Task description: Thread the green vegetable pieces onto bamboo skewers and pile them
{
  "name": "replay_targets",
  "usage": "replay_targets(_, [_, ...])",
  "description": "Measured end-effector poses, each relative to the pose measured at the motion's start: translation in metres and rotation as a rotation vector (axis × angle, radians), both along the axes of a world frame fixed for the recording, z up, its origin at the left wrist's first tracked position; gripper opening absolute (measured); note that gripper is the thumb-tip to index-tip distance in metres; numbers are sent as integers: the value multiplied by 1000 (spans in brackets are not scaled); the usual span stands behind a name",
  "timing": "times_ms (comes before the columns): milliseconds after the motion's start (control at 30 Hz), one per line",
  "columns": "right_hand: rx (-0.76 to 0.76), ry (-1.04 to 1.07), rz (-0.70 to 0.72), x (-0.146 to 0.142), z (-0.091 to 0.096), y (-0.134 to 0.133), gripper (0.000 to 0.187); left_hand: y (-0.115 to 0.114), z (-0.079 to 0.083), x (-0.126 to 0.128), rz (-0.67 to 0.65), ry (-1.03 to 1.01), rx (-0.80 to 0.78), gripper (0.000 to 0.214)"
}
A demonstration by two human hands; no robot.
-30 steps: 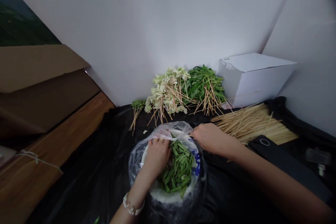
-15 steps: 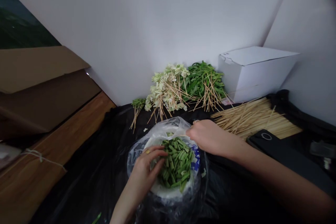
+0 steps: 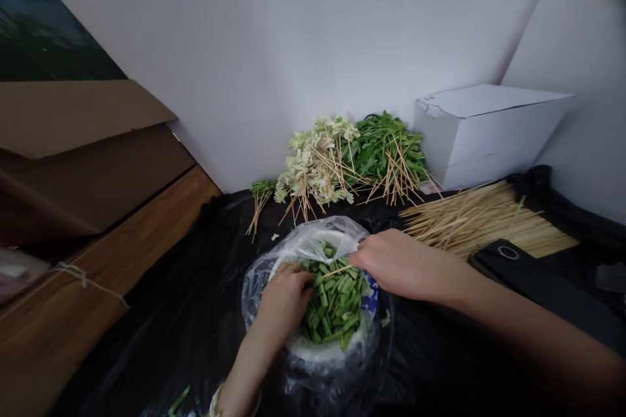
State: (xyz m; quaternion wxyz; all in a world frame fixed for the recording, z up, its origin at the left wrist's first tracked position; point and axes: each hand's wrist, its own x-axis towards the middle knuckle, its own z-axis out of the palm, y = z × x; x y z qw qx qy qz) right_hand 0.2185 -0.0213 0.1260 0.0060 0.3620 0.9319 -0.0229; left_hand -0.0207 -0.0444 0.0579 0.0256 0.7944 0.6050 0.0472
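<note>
A bowl lined with a clear plastic bag (image 3: 337, 225) holds many cut green vegetable pieces (image 3: 337, 309). My right hand (image 3: 388, 264) is closed around a thin bamboo skewer (image 3: 336, 271) at the bowl's right rim. The skewer points left across the green pieces, its tip close to my left fingers. My left hand (image 3: 285, 296) is over the bowl's left side, fingers curled together at the edge of the pieces. What those fingers hold, if anything, is hidden behind the hand.
Along the wall lie skewered pale leaves (image 3: 317, 159), leafy greens on skewers (image 3: 388, 150) and a small green bunch (image 3: 263, 189). Loose bamboo skewers (image 3: 469, 218), a dark phone (image 3: 533, 287) and a white box (image 3: 493, 137) are at right. A cardboard box (image 3: 88, 163) stands left.
My left hand has moved in and its fingers have curled closed. The skewer in my right hand now shows, reaching left over the green pieces. The view has shifted slightly.
</note>
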Motion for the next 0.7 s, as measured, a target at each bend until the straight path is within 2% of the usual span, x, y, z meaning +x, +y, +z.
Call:
replay_targets(100, [-6,28,-6,-1,-1,1,27,0,3,4,5,-21,-36,20])
replay_targets(200, [0,92,17,-2,-3,3,24,-4,8,5,12,-195,-60,21])
replay_targets(333, [3,140,-2,-4,2,2,28,-16,8,1,106,-617,-78,22])
replay_targets(433, [5,213,-9,-4,5,-1,28,-27,4,-1,216,-1005,-110,25])
replay_targets(567, [95,339,35,-4,4,-5,30,-34,3,0,283,-1536,-175,25])
replay_targets(700, [154,394,96,-3,2,-11,36,-35,4,2,336,-1847,-158,23])
